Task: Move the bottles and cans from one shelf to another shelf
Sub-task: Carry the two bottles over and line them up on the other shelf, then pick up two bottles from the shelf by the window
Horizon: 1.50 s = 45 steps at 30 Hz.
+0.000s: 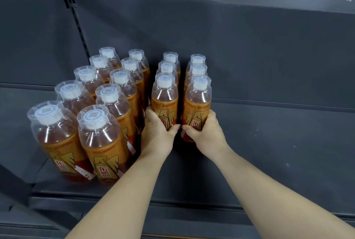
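amber bottles (pixel 99 135) line the grey shelf (pixel 278 142); left hand (pixel 157 130) grips one front bottle (pixel 164 100), right hand (pixel 204 132) grips its neighbour (pixel 198 102), probably seating them, so next both let go gently.

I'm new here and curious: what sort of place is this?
Probably a shop or stockroom: a dark metal shelf with a slotted upright carries neat rows of identical orange drink bottles, and the left hand and right hand each grip one.
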{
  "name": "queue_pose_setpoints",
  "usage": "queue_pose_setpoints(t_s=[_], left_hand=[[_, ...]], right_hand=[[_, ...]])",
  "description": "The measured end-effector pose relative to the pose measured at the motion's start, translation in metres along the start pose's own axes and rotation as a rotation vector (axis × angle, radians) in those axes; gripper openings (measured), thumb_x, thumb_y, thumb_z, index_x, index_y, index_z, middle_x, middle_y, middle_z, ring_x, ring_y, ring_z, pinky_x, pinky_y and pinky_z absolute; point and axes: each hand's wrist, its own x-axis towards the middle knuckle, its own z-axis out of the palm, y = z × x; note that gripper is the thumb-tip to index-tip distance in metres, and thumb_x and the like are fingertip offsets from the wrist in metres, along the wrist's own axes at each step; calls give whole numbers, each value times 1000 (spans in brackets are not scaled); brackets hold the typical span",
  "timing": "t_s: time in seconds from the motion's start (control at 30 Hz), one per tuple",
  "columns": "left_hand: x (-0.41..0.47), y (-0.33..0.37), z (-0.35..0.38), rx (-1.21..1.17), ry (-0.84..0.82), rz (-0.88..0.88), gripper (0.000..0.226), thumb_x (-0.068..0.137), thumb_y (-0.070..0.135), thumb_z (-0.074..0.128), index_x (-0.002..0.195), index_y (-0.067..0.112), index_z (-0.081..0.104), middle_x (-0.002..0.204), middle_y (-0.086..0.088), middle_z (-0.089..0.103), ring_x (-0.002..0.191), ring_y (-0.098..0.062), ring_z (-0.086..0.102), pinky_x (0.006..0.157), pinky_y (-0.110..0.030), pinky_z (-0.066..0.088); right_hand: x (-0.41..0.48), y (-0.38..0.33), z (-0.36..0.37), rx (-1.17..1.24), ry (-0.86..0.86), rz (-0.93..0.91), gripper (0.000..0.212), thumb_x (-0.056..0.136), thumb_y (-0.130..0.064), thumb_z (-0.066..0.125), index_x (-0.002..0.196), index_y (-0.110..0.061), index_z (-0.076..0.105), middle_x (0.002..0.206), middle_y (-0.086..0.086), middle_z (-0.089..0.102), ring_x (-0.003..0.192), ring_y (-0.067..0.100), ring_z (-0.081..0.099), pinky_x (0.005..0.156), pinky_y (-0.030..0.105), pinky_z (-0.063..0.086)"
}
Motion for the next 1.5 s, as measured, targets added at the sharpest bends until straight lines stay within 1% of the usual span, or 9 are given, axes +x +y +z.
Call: queue_pose_setpoints(t_s=[0.13, 0.2, 0.3, 0.5, 0.63, 0.83, 0.93, 1.1, 1.5], left_hand=[[-2, 4, -4, -46, -14, -21, 93, 79, 33, 82, 148, 17, 22, 147, -7, 41, 131, -30, 48, 104, -45, 44], [-7, 7, -8, -42, -11, -29, 103, 80, 36, 82, 154, 17, 13, 154, -7, 33, 138, -29, 40, 109, -45, 39], [-20, 10, -12, -36, -8, -28, 109, 82, 38, 79, 159, 19, 3, 161, -7, 23, 147, -28, 28, 116, -47, 33], [-61, 24, -11, 27, 26, 29, 88, 93, 37, 67, 157, 12, 12, 159, -12, 28, 144, -29, 33, 113, -39, 34], [-95, 45, 2, 132, 20, 94, 71, 95, 38, 63, 151, 13, 26, 154, -13, 36, 139, -35, 41, 111, -48, 41], [-144, 81, 34, 313, -139, 289, 68, 99, 45, 52, 155, 16, 25, 162, -6, 27, 148, -28, 25, 120, -46, 28], [-170, 102, 58, 404, -249, 366, 69, 102, 47, 45, 158, 18, 18, 166, -4, 15, 153, -26, 12, 124, -45, 17], [-212, 140, 106, 533, -391, 503, 65, 104, 46, 37, 158, 17, 15, 167, -6, 9, 154, -30, 5, 125, -46, 9], [-302, 236, 233, 549, -610, 869, 64, 103, 48, 36, 156, 16, 19, 166, -8, 11, 153, -32, 9, 123, -48, 10]], right_hand=[[-8, 1, -8, -12, -56, 60, 82, 80, -40, 82, 143, -21, 34, 132, -5, 57, 121, 15, 58, 97, 34, 52], [-16, 3, -14, -39, -64, 61, 96, 80, -42, 81, 153, -20, 24, 147, -2, 48, 134, 18, 49, 107, 38, 46], [-29, 1, -27, -93, -66, 44, 99, 86, -41, 76, 158, -17, 14, 160, 2, 31, 146, 21, 33, 113, 38, 36], [-56, 2, -63, -286, -112, -67, 84, 94, -50, 62, 159, -22, 16, 164, 2, 24, 149, 22, 26, 116, 41, 34], [-78, 11, -101, -448, -149, -142, 75, 100, -50, 50, 159, -22, 14, 166, 0, 17, 153, 20, 13, 120, 38, 24], [-109, 40, -163, -575, -117, -179, 69, 104, -52, 38, 160, -20, 13, 167, 0, 12, 155, 19, 2, 125, 36, 8], [-128, 59, -198, -630, -83, -148, 67, 105, -52, 33, 160, -19, 13, 168, 1, 11, 155, 21, 1, 125, 37, 5], [-159, 96, -261, -663, 2, -59, 67, 105, -52, 30, 159, -16, 14, 167, 5, 13, 154, 26, 4, 125, 42, 8], [-232, 181, -403, -710, 241, 256, 69, 104, -53, 32, 159, -16, 14, 167, 7, 12, 154, 26, 6, 124, 44, 9]])
